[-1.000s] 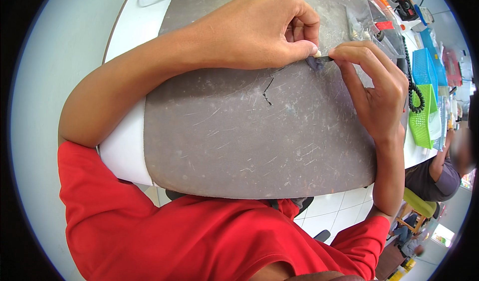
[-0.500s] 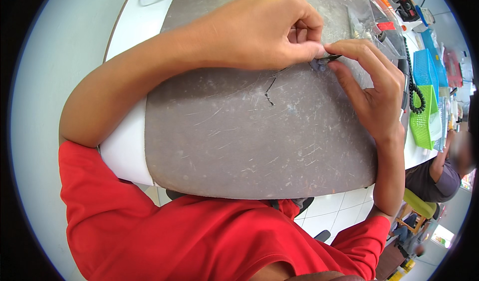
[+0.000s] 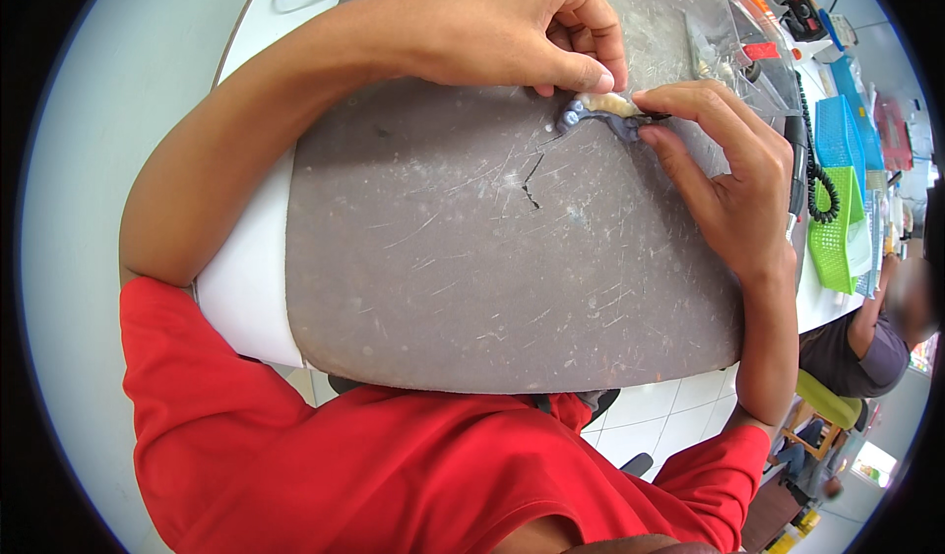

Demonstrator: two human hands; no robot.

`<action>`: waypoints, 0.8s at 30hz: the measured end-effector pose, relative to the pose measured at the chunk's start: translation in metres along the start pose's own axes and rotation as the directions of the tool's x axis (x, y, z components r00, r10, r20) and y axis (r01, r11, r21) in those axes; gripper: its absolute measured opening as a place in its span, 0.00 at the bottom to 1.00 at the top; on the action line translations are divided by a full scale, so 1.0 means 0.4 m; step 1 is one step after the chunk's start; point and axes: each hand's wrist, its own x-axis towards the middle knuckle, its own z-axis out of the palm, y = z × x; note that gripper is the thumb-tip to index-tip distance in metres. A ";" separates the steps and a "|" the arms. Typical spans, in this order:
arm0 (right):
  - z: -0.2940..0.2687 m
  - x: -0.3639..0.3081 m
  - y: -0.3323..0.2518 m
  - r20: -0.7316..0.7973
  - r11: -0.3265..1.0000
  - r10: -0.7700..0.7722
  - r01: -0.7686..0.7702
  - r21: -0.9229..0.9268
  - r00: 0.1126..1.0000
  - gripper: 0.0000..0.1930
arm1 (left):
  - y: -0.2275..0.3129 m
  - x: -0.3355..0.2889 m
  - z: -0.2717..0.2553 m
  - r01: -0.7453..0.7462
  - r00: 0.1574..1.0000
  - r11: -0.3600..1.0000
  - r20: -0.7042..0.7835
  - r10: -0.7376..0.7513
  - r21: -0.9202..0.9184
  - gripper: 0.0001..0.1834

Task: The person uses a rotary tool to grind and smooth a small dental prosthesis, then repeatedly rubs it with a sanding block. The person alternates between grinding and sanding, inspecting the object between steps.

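Near the far right of the grey work mat, a small curved dental piece (image 3: 611, 104) shows a cream, tooth-like row beside a lumpy blue-grey part. My left hand (image 3: 532, 37) reaches in from the left, thumb and fingers closed on the cream side. Opposite it, my right hand (image 3: 733, 165) pinches a small dark pointed tool (image 3: 653, 116) between thumb and index finger, right at the piece's right end. Most of that tool is hidden by the fingers, so its exact kind cannot be made out.
The scratched grey mat (image 3: 472, 269) has a dark crack near its middle. Beyond my right hand stands a clear plastic box (image 3: 763, 77). Blue basket (image 3: 839, 131) and green basket (image 3: 835, 234) line the right side, near a coiled black cord (image 3: 823, 195). Another person (image 3: 871, 347) sits farther right.
My left hand has shifted slightly left and away from me, uncovering the cream row and blue-grey part that it mostly hid before. My right hand has barely moved.
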 end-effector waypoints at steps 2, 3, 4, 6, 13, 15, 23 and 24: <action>0.000 -0.001 0.001 0.000 1.000 -0.001 0.001 -0.002 1.000 0.11 | -0.003 0.017 0.007 0.071 0.997 0.997 -0.007 -0.071 -0.006 0.13; 0.000 -0.001 0.001 -0.001 1.000 -0.002 0.002 -0.002 1.000 0.11 | -0.001 0.016 0.008 0.066 0.998 0.998 -0.020 -0.066 0.017 0.13; 0.000 0.000 0.000 -0.002 1.000 -0.004 0.004 0.000 1.000 0.11 | 0.003 0.014 0.010 0.064 0.997 0.997 -0.035 -0.063 0.042 0.12; 0.000 0.003 -0.003 -0.006 1.000 -0.010 0.010 0.006 1.000 0.11 | 0.020 -0.010 0.018 -0.019 0.997 0.994 -0.074 0.027 0.105 0.11; 0.005 0.000 -0.002 0.001 1.000 0.030 -0.030 -0.010 1.000 0.10 | 0.055 0.003 0.049 0.073 0.987 0.988 -0.155 -0.051 0.136 0.07; 0.008 0.000 -0.001 -0.016 1.000 0.021 -0.021 -0.012 1.000 0.09 | 0.022 -0.015 0.069 -0.096 0.964 0.978 -0.227 0.138 0.187 0.08; 0.015 -0.003 -0.001 -0.032 0.998 0.062 -0.062 -0.003 0.998 0.08 | -0.004 -0.010 0.083 -0.046 0.962 0.976 -0.255 0.101 0.214 0.07; 0.016 -0.002 -0.001 -0.036 0.998 0.066 -0.066 -0.003 0.997 0.08 | -0.009 -0.009 0.093 -0.034 0.948 0.971 -0.300 0.106 0.237 0.08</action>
